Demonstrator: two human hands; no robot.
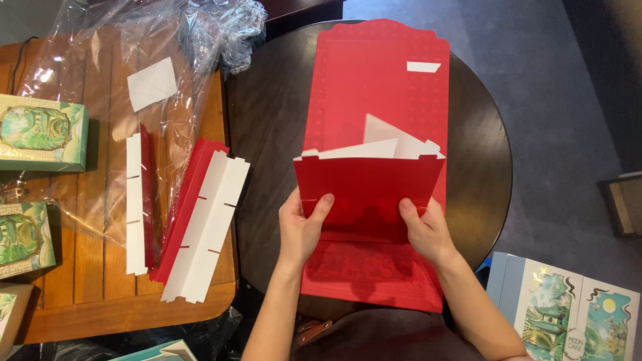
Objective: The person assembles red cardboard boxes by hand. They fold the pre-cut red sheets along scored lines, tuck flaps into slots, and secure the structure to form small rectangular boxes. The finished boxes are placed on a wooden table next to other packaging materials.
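Well off to the left of the hands, on the wooden table (87, 294), sit the green illustrated boxes (41, 132), one above another along the edge. Nearer in, under and beside a crumpled clear plastic wrap (167, 40), lie the slotted divider strips (204, 224), white on one face and red on the other, stacked loosely and untouched.

The left hand (302, 227) grips the lower left corner of a raised panel of the red cardboard box blank (374, 107), thumb on the front and fingers curled behind. The blank lies flat across the round dark table (267, 120), its far end reaching well beyond the hands and its near end hanging towards the person. The right hand (424, 230) pinches the same panel at its lower right corner, closed on the card in much the same way. Between them the panel stands folded up, white flaps peeking over its top edge.

This looks like the folding-up stage of the box. Both corners seem to need holding square while the side tabs are seated.

Right of the hands, low down, rests a pale illustrated sleeve (575, 314).
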